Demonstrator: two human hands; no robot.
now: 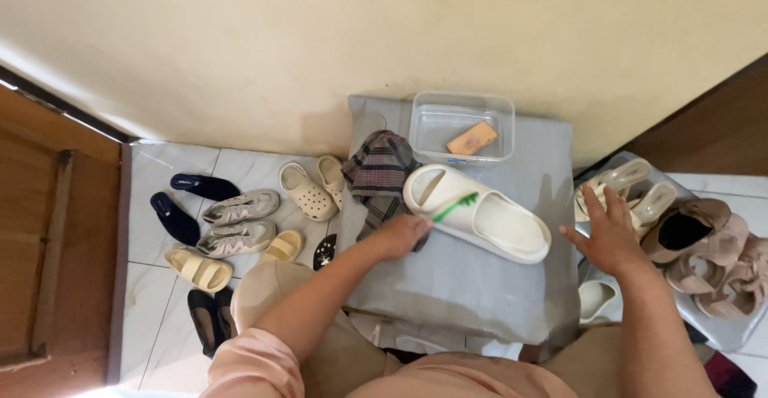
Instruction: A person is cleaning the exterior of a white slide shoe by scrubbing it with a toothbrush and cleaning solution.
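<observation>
Slide sandal, cream moulded foam, one piece, lies on its side-edge across a grey cloth-covered surface, toe opening toward the left hand. Left hand is closed round a green-bristled toothbrush, bristle end resting on the sandal's strap — scrubbing step appears to be in hand. Right hand is open, fingers spread, holding nothing; it hovers just beside the sandal's heel, near a pair of beige strappy sandals. Judgement: the next stroke calls for that free hand to steady the heel. Behind the sandal: a clear plastic tub holding a tan bar, and a plaid cloth. Further left — assorted shoes on white floor tiles.
</observation>
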